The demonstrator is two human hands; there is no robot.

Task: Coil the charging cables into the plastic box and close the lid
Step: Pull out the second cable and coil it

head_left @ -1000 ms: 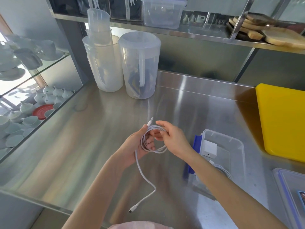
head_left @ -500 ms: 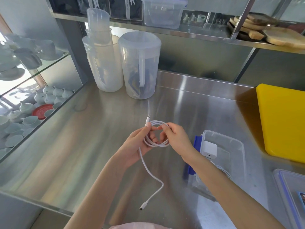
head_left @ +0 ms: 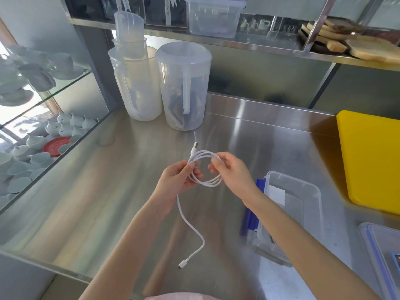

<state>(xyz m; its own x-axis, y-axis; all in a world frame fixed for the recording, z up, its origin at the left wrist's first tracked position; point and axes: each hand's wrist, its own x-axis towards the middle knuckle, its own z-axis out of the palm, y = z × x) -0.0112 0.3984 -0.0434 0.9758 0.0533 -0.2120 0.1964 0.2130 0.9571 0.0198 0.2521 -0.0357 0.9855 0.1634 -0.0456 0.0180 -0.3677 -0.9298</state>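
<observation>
A white charging cable (head_left: 206,182) is partly wound into a few loops above the steel counter. My left hand (head_left: 177,180) pinches the loops on their left side, and my right hand (head_left: 230,172) grips them on the right. One plug sticks up past the loops; the free tail hangs down to a plug near the counter's front. To the right lies the open clear plastic box (head_left: 311,191) with blue clips. A white charger block (head_left: 277,194) and another cable lie inside it, partly hidden by my right forearm. The clear lid (head_left: 368,237) with a blue seal lies at the far right.
Two tall clear plastic jugs (head_left: 184,87) stand at the back of the steel counter (head_left: 108,202). A yellow cutting board (head_left: 370,156) lies at the right. A shelf above carries a clear container and wooden boards. Glass shelves of white crockery are at the left.
The loops have grown wider as another turn went on. The hanging tail has shortened, and its plug has moved right and up. Both hands have risen slightly.
</observation>
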